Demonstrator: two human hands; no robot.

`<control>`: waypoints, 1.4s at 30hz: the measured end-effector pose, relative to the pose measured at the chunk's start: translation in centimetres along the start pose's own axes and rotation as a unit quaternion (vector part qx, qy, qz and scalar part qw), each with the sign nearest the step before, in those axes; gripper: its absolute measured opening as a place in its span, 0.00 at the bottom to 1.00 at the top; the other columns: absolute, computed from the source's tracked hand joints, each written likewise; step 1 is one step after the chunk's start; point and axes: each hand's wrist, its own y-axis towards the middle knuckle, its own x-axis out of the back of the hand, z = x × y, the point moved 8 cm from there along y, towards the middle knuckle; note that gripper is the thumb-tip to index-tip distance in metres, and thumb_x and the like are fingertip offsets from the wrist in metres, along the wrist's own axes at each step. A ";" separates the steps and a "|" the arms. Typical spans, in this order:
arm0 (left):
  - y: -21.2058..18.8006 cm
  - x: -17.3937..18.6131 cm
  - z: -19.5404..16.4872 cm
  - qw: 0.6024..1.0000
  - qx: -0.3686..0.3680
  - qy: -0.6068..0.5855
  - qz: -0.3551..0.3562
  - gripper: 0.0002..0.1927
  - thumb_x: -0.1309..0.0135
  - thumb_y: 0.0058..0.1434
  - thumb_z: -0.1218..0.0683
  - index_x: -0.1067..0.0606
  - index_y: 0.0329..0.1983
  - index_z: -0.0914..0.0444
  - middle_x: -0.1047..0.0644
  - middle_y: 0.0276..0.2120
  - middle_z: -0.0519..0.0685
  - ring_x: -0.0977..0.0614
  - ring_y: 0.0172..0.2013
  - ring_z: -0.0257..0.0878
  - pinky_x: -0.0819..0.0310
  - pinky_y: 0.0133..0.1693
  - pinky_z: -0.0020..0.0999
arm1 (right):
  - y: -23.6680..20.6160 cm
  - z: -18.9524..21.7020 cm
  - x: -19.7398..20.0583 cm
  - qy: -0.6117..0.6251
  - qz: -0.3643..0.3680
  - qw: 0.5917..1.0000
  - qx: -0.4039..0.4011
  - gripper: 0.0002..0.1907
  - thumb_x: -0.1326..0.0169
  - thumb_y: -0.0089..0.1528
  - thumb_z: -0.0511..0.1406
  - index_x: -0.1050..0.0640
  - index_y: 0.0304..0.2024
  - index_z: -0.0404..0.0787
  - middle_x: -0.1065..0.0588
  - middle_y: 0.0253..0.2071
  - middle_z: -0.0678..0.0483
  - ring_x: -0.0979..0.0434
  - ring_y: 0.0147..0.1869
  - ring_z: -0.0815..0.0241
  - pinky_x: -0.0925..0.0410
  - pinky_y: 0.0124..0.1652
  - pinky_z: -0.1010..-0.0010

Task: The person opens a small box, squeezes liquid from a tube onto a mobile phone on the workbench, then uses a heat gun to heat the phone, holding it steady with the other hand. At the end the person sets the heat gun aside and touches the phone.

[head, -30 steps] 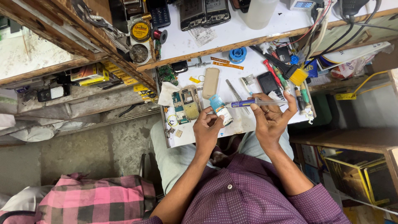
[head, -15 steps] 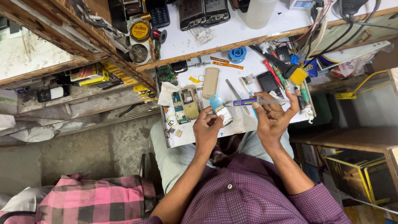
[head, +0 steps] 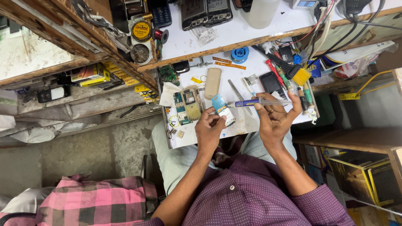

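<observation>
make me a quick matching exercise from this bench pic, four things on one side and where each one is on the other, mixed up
Things:
1. syringe
2. small phone board
3. blue solder spool
4. beige phone cover

Places:
A. lying flat on the white work board, left of the tweezers
B. in the right hand
C. at the far edge of the board, under the upper shelf
D. at the left hand fingertips

Pairs: 1-B, 2-D, 3-C, 4-A

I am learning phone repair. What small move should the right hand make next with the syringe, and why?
Probably ease the syringe tip down onto the small blue part. The right hand holds the syringe level, its tip pointing at the part, which the left hand holds over the white board.
</observation>
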 end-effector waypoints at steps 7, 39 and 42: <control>0.0 0.0 -0.2 1.000 0.001 -0.007 -0.002 0.21 0.41 0.60 0.63 0.28 0.57 0.74 0.17 0.33 0.52 0.17 0.34 0.31 0.17 0.35 0.27 | -0.1 -0.2 -0.3 0.019 0.006 1.000 -0.010 0.38 0.49 0.71 0.20 0.54 0.71 0.51 0.25 0.59 0.33 0.19 0.54 0.55 0.31 0.43 0.76; -0.2 -0.4 -0.4 1.000 0.004 -0.012 -0.006 0.21 0.42 0.60 0.63 0.28 0.57 0.73 0.18 0.33 0.51 0.18 0.33 0.31 0.18 0.35 0.27 | 0.1 -0.4 0.3 -0.014 -0.007 1.000 -0.020 0.38 0.47 0.71 0.21 0.54 0.70 0.50 0.23 0.57 0.35 0.21 0.47 0.59 0.33 0.39 0.79; -0.5 -0.6 -0.4 1.000 0.004 -0.010 -0.008 0.21 0.42 0.60 0.63 0.28 0.57 0.73 0.18 0.33 0.50 0.18 0.33 0.31 0.18 0.34 0.27 | 0.2 -0.1 1.6 0.007 -0.025 1.000 -0.004 0.38 0.47 0.73 0.21 0.55 0.71 0.50 0.23 0.57 0.34 0.21 0.50 0.59 0.31 0.44 0.77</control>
